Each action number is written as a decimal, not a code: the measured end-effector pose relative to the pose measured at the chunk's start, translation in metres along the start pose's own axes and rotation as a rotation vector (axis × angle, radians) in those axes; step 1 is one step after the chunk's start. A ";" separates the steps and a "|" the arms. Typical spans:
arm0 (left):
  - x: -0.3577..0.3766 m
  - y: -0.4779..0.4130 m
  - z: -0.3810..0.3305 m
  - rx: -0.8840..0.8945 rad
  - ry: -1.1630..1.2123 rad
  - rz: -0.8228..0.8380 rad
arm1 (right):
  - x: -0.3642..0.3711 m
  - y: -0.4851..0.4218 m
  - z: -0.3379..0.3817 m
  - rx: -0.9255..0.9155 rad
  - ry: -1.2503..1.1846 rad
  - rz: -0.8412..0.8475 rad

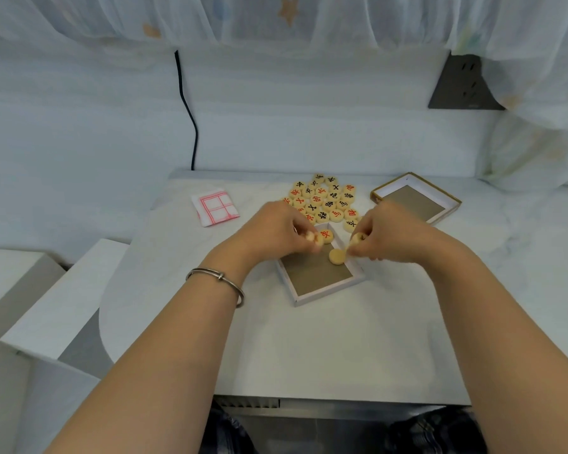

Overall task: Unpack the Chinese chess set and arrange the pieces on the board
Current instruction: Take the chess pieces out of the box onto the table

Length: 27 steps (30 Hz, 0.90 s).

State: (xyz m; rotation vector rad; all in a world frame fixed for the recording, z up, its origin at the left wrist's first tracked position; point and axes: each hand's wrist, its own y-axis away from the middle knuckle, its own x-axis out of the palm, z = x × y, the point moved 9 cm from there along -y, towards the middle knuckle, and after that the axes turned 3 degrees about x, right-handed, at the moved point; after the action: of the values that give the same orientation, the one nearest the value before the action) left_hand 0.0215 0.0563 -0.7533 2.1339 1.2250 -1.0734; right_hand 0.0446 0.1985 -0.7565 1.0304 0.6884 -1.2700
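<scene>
The far end of the white, grey-floored box tray [318,273] is hidden under both hands, so how many discs lie there cannot be told. The left hand [276,227] curls its fingers over the tray's far left corner and pinches blurred pale discs [310,239]; their number and faces cannot be made out. The right hand [387,234], over the tray's far right edge, pinches a tilted disc [356,238] between thumb and fingertips, its marking unreadable. Inside the tray, just beside the left fingertips, a red-marked piece [327,236] lies face up, and nearer, between the two hands, a blank-faced piece [336,256] shows no writing. Just beyond the tray a cluster of chess pieces [325,199] lies flat on the surface [309,348], packed edge to edge. Each bears one Chinese character in red or black, too small to read with confidence, and the nearest ones are partly covered by the hands. Beyond the tray to the right the gold-edged lid [413,199] lies open side up. Beyond it to the left sits a folded paper board [215,208], only a few of its red-lined squares showing. A metal bracelet [217,280] circles the left wrist, left of the tray. Far behind the tray a black cable [187,106] runs up the wall, and a dark socket plate [463,86] is partly covered by a gauzy curtain [522,77].
</scene>
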 end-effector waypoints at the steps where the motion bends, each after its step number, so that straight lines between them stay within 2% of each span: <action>1: -0.011 -0.002 0.005 -0.039 0.012 -0.106 | -0.008 -0.002 -0.007 0.021 -0.062 -0.054; 4: -0.032 -0.003 0.035 -0.221 0.005 -0.336 | -0.016 -0.012 -0.033 0.123 -0.075 -0.166; 8: -0.018 -0.005 0.066 -0.361 -0.130 -0.236 | -0.003 -0.022 -0.035 0.175 0.033 -0.159; 12: -0.011 -0.011 0.067 -0.331 -0.046 -0.211 | 0.006 -0.031 -0.016 0.086 -0.030 -0.223; 15: -0.009 -0.013 0.066 -0.295 0.119 -0.234 | 0.011 -0.033 -0.006 0.011 -0.161 -0.240; 18: -0.008 -0.012 0.071 -0.312 0.223 -0.260 | 0.003 -0.032 -0.012 0.028 -0.228 -0.267; 23: -0.018 -0.009 0.084 -0.393 -0.038 -0.268 | -0.002 -0.032 -0.035 0.152 0.041 -0.211; 27: -0.015 -0.010 0.079 -0.381 -0.082 -0.245 | 0.007 -0.032 -0.018 0.078 0.110 -0.205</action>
State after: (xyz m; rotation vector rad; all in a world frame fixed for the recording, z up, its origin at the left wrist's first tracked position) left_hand -0.0239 -0.0012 -0.7882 1.6718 1.5401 -0.9231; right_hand 0.0173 0.2126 -0.7773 1.1221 0.8510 -1.4340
